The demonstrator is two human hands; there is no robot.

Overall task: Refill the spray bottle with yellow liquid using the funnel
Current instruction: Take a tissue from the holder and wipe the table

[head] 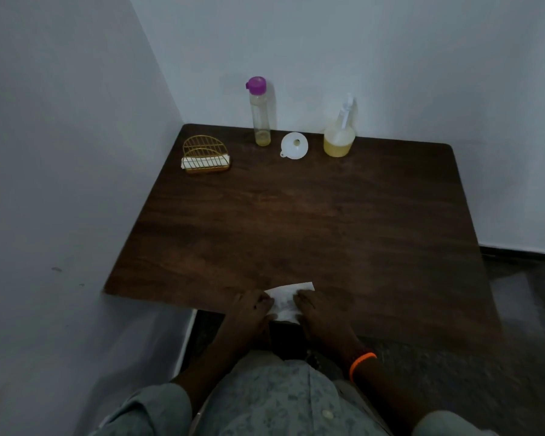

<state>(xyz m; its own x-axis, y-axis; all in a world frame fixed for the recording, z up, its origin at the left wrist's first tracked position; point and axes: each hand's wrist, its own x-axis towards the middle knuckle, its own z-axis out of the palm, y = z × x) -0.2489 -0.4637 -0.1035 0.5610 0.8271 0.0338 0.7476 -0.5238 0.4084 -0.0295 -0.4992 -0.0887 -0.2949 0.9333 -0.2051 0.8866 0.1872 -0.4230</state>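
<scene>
At the upper left of the dark wood-grain table [296, 215], near the pale wall [60, 152], sits a gold wire rack with a domed back [205, 154], a folded white cloth [206, 161] lying in its base. To its right, along the far edge, stands a tall clear bottle with a purple flip cap [260, 111] — upright, with only a shallow layer of yellow liquid at the bottom. Just beside it, toward the centre, a small white plastic funnel [294, 145] lies tipped on the tabletop, its wide mouth facing the camera. Right of the funnel, near but apart from it, stands the round clear spray bottle with a white trigger head [339, 133], upright and roughly a third full of yellow liquid (its nozzle blurs into the wall behind).

At the lower centre of the frame, at the table's near edge, a crumpled white paper tissue [288, 299] lies flat. The left hand [254, 309] presses on its left side with fingers bent down onto it; the right hand [318, 313] — an orange band [361, 363] at the wrist — does the same on the right side. Whether the fingers pinch the paper or only rest on it cannot be told. Grey patterned sleeves [158, 407] fill the bottom edge.
</scene>
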